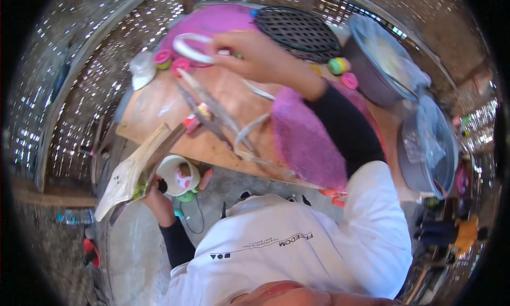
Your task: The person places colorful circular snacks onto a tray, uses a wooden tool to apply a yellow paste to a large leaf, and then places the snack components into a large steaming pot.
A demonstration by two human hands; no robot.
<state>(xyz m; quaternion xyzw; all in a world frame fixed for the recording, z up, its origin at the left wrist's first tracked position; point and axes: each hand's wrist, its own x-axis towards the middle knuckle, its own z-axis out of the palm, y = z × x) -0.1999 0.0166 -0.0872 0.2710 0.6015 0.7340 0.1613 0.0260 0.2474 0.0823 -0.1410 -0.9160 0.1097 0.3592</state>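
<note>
My left hand [155, 201], low at the left off the table edge, is closed round a bundle of broad, pale, dried-looking strips [130, 170] with some green showing inside; I cannot make out the exact material. Across the far part of the table reaches my right hand [241, 52], blurred by motion, its fingers closed on a white loop-shaped band [187, 49]. A small red and green bit shows at its fingers. Between the hands, several long greyish strips [215, 106] lie crossed on the wooden table [159, 106], beside a small red object [192, 122].
Pink mesh [303, 136] lies under my right arm, and a pink round cover [218, 21] at the back, near a black lattice tray [297, 32]. Plastic-lined tubs [366, 66] stand at the right. A white bucket [179, 174] sits below the table's front edge.
</note>
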